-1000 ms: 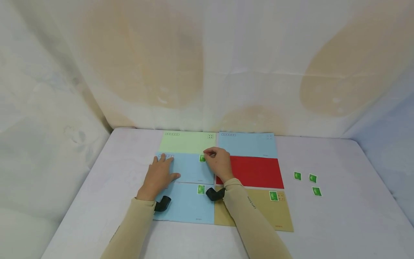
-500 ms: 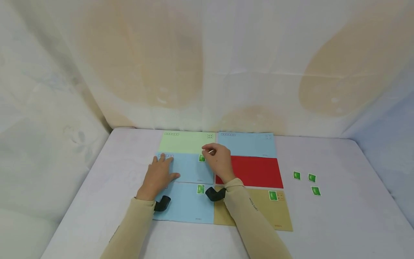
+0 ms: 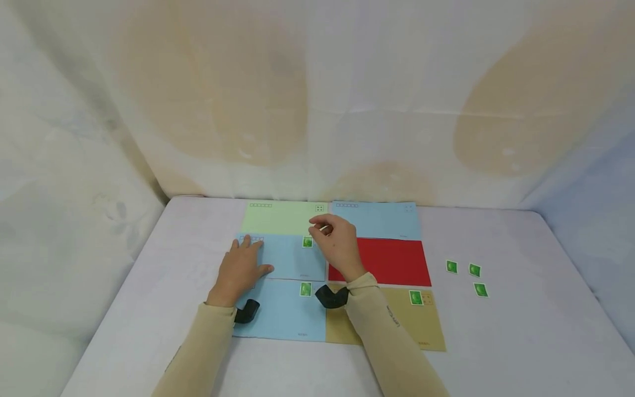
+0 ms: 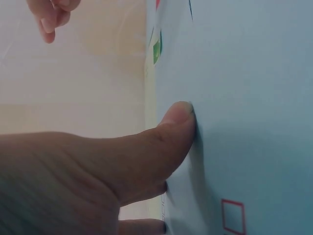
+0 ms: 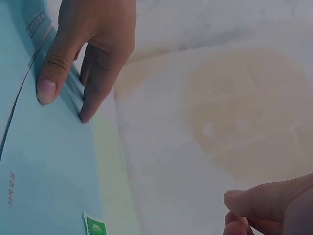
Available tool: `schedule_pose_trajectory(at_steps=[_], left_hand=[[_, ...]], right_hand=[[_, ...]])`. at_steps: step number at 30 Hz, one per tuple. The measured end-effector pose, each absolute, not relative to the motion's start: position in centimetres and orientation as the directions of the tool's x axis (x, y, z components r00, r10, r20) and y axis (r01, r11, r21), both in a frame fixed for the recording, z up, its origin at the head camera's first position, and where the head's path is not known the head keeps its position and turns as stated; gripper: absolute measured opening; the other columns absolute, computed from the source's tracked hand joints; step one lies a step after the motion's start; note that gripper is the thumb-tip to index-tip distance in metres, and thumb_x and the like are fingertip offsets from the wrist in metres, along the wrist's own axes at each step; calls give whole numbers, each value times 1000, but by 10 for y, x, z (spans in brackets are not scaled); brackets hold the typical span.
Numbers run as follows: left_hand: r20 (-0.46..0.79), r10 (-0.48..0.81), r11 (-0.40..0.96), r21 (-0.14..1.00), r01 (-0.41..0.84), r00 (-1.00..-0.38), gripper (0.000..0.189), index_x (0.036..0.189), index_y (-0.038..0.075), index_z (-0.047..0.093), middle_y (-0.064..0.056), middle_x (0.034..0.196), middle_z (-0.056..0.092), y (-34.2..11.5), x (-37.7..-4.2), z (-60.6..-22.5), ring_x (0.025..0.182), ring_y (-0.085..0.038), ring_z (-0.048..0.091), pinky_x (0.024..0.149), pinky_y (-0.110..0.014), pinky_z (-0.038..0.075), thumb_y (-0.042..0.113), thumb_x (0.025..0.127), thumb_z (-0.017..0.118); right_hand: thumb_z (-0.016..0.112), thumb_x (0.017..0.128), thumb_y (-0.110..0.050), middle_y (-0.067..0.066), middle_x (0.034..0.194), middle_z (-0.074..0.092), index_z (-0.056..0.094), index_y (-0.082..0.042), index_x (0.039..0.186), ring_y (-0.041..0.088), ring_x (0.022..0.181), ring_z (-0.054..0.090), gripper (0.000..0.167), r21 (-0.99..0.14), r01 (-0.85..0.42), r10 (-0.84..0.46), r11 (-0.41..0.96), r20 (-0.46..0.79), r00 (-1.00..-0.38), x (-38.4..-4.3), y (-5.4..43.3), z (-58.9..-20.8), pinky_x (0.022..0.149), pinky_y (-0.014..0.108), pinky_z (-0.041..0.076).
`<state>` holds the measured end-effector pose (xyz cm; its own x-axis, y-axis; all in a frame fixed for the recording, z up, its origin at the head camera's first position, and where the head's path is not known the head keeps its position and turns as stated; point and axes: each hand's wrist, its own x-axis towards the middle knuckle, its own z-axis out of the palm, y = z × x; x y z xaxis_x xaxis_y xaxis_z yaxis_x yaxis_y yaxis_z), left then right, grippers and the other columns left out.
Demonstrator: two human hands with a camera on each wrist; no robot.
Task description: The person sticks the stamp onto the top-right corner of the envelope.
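Note:
My left hand, fingers spread, presses down the left part of a light blue envelope in the middle of the left column. In the left wrist view its thumb lies flat against the paper. A green stamp sits at that envelope's upper right corner, and its edge looks slightly raised in the left wrist view. Just above and right of the stamp hovers my right hand, fingers loosely bent, a small gap between thumb and forefinger. Nothing shows between these fingertips in the right wrist view.
Around it lie a pale green envelope, a second light blue one with a stamp, a blue one, a red one and a tan one with a stamp. Three loose stamps lie at the right.
My right hand has drawn away from the stamp, up and slightly back, leaving it on the light blue envelope. The left hand has stayed on the paper.

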<state>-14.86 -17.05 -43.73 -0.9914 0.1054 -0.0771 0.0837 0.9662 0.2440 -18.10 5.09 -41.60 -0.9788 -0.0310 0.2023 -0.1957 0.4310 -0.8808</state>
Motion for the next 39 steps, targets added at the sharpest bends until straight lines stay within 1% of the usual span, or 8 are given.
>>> schedule_pose_trajectory(at_steps=[5,12,19,29,33,39], left_hand=[[-62,106,968,237,89,-992,70,139,-6,55,-37,147,41,-172,-149,-436,134,-60,36,106,-66,38,35,87,79],[-30,111,961,256,100,-993,68,135,-9,57,-38,144,44,-172,-150,-437,135,-56,39,113,-60,33,31,86,81],[-26,109,950,298,97,-994,67,134,-10,57,-39,144,42,-171,-148,-439,134,-55,39,110,-61,36,28,86,82],[25,140,947,289,141,-990,62,128,-10,62,-38,140,49,-172,-145,-438,130,-53,46,105,-61,41,24,82,85],[52,163,945,280,171,-985,62,128,-10,62,-36,138,51,-171,-144,-438,129,-51,48,105,-60,42,22,81,86],[109,198,940,259,220,-974,63,128,-9,62,-33,137,53,-169,-141,-439,129,-49,49,105,-58,43,20,78,88]], right_hand=[[74,92,-13,5,95,70,76,-7,109,21,81,65,19,-870,-213,-42,444,218,-975,-179,52,-412,69,31,57],[74,92,-14,6,96,70,75,-7,111,21,81,64,20,-867,-247,-56,433,247,-967,-176,57,-401,70,32,57],[73,93,-12,6,95,70,74,-6,112,21,79,63,20,-866,-275,-58,418,276,-959,-169,66,-393,72,33,56],[76,91,-13,7,97,69,73,-7,114,21,78,62,24,-840,-281,-37,464,298,-954,-157,80,-386,71,33,55],[76,90,-13,7,97,70,73,-6,114,21,78,62,26,-828,-284,-30,483,309,-951,-152,89,-385,72,34,54],[75,90,-12,7,97,70,73,-6,113,21,78,62,23,-809,-293,-20,510,329,-944,-150,102,-389,74,34,55]])
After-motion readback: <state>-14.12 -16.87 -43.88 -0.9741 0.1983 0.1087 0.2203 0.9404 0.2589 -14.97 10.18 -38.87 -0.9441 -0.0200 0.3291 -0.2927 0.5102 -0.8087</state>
